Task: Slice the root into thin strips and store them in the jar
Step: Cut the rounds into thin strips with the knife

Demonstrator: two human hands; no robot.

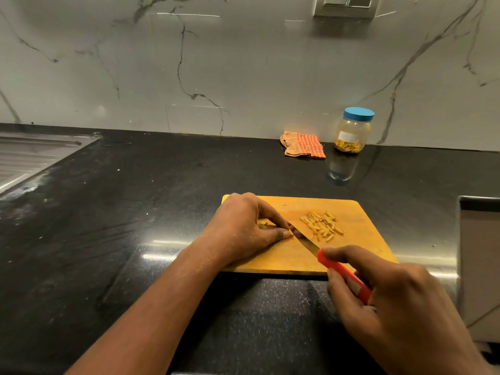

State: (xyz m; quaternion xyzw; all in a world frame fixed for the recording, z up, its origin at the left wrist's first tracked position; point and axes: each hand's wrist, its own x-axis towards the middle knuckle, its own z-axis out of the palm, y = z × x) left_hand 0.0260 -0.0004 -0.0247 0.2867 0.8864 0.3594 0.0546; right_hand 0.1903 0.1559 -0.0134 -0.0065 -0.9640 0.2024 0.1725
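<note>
Left hand (pixel 243 226) fingers pinch a small yellow root piece (pixel 263 225) near the wooden cutting board's (pixel 359 239) left edge; right hand (pixel 389 299) grips an orange-handled knife (pixel 343 274); pale yellow thin strips (pixel 322 226) lie mid-board.

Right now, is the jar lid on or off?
On. The blue lid sits on top of the upright jar by the wall, with some yellow strips already in its bottom.

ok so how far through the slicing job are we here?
Partway. Done: a pile of cut strips lies on the cutting board, and the jar already holds some, blue lid on. In hand: the left hand pins the remaining root piece while the right hand works the orange-handled knife at it. Left: finish this piece, open the jar, move the strips in.
</note>
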